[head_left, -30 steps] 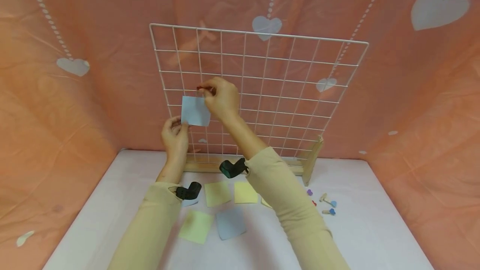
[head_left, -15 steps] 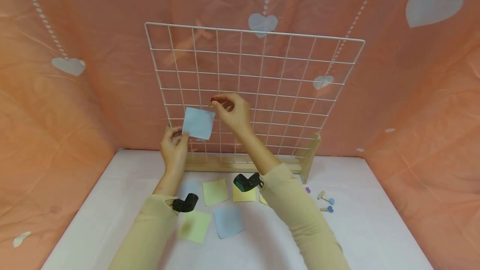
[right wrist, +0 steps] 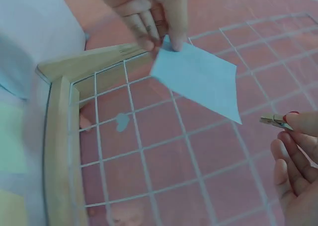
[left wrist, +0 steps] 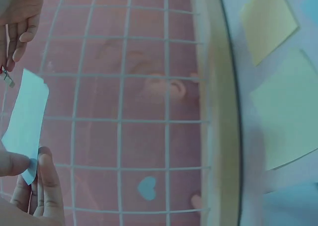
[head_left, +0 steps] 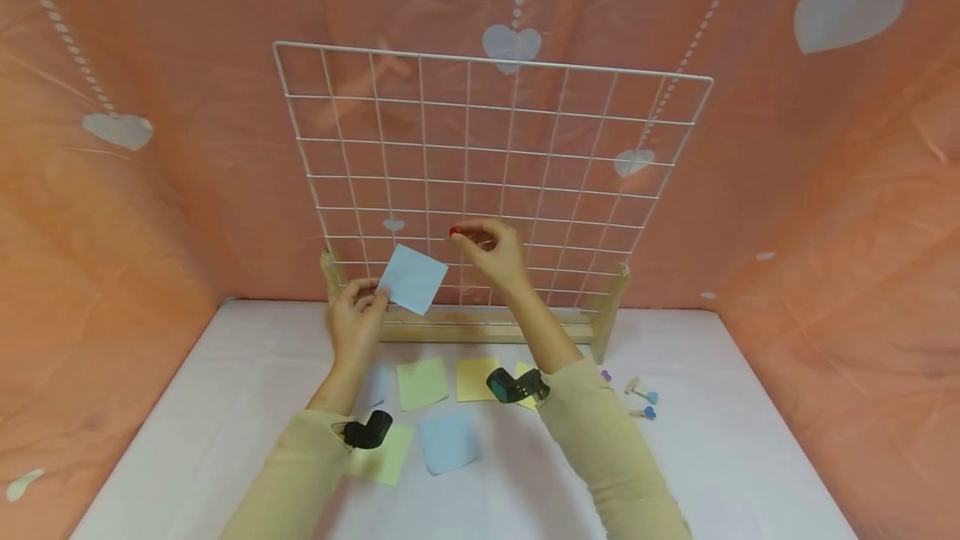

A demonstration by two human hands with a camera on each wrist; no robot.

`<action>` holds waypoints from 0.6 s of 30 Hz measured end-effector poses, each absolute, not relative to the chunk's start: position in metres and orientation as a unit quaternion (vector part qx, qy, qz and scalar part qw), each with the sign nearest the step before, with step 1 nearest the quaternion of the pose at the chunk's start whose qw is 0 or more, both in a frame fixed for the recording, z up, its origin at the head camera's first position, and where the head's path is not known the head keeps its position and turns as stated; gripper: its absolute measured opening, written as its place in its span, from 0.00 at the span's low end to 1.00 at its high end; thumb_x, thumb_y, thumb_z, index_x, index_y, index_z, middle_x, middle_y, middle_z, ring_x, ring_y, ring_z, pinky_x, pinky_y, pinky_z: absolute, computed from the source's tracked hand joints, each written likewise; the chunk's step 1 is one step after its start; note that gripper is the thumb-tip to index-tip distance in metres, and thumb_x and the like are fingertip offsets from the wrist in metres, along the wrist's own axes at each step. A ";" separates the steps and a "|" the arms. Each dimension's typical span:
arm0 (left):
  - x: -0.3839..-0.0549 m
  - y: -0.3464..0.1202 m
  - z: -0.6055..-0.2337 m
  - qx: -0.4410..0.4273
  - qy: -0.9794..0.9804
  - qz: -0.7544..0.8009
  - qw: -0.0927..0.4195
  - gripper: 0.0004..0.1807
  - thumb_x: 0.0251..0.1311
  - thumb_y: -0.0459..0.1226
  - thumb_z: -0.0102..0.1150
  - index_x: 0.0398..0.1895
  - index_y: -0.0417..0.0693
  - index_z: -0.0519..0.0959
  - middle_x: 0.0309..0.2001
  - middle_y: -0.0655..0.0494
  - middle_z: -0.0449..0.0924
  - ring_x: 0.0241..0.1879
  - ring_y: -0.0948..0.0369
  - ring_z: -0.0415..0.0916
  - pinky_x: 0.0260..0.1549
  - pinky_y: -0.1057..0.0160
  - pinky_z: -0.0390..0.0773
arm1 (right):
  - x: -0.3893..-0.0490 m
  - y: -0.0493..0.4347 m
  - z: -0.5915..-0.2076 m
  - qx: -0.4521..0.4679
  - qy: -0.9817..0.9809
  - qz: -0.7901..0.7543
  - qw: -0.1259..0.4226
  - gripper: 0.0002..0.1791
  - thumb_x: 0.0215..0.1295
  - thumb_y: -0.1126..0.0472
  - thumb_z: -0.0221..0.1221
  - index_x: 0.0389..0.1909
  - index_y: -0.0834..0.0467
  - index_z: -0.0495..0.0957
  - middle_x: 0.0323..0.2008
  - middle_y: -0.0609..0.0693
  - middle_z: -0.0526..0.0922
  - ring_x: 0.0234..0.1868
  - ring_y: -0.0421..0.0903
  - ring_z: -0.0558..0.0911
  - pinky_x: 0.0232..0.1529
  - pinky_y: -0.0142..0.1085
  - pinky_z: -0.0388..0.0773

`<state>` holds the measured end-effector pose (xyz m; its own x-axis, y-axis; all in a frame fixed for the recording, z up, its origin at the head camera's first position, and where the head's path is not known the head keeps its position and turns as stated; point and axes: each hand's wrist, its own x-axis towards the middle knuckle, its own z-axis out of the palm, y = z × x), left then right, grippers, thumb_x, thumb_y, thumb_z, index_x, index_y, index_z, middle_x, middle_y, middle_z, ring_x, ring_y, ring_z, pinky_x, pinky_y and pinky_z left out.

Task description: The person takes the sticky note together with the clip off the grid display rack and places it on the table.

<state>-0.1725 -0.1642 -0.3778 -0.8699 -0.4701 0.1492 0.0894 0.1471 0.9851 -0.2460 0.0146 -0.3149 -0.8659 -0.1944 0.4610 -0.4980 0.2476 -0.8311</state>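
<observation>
My left hand (head_left: 356, 325) pinches a light blue paper square (head_left: 414, 279) by its lower left corner, thumb in front and fingers behind. The paper is tilted in front of the lower left part of a white wire grid (head_left: 495, 62). To the right of the paper, my right hand (head_left: 501, 257) pinches a small wooden clothespin (right wrist: 272, 119) with a red decoration, between thumb and forefinger. In the right wrist view the clothespin points at the paper, apart from it. Both hands are in front of the grid, touching neither its wires nor each other.
The grid stands in a wooden base (head_left: 480, 329) on a white table (head_left: 187, 440). Yellow and green paper squares (head_left: 477, 379) and a blue one (head_left: 448, 442) lie before it. Several decorated clothespins (head_left: 643, 412) lie at right. A pink heart-patterned curtain (head_left: 810, 190) surrounds the table.
Both hands have moved down and to the right, away from the upper wires. The paper has turned clockwise in the left hand. The clothespin, near the paper's top edge before, is now apart from it.
</observation>
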 end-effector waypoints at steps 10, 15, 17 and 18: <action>-0.161 -0.148 -0.403 0.095 -0.742 -0.643 0.162 0.11 0.59 0.30 0.55 0.44 0.34 0.76 0.40 0.40 0.77 0.22 0.75 0.75 0.25 0.77 0.75 | -0.240 0.055 -0.358 0.160 -0.764 0.616 0.108 0.11 0.57 0.64 0.62 0.39 0.67 0.80 0.38 0.62 0.83 0.30 0.36 0.77 0.33 0.24 0.74; -0.156 -0.139 -0.417 0.088 -0.756 -0.635 0.134 0.10 0.58 0.31 0.55 0.42 0.35 0.78 0.38 0.41 0.79 0.22 0.71 0.77 0.25 0.75 0.76 | -0.235 0.079 -0.378 0.130 -0.776 0.610 0.093 0.12 0.57 0.63 0.62 0.40 0.66 0.80 0.39 0.61 0.83 0.32 0.42 0.79 0.33 0.23 0.75; -0.155 -0.136 -0.422 0.087 -0.767 -0.623 0.126 0.10 0.58 0.32 0.56 0.41 0.37 0.79 0.35 0.43 0.81 0.23 0.67 0.78 0.24 0.74 0.76 | -0.232 0.089 -0.384 0.122 -0.782 0.606 0.084 0.12 0.58 0.63 0.62 0.41 0.65 0.80 0.40 0.62 0.83 0.33 0.43 0.80 0.35 0.23 0.75; -0.154 -0.134 -0.425 0.089 -0.770 -0.619 0.124 0.09 0.58 0.32 0.56 0.41 0.38 0.79 0.35 0.44 0.82 0.24 0.65 0.79 0.24 0.74 0.76 | -0.230 0.093 -0.386 0.120 -0.785 0.603 0.080 0.12 0.58 0.62 0.62 0.41 0.65 0.80 0.40 0.62 0.83 0.34 0.43 0.80 0.36 0.23 0.75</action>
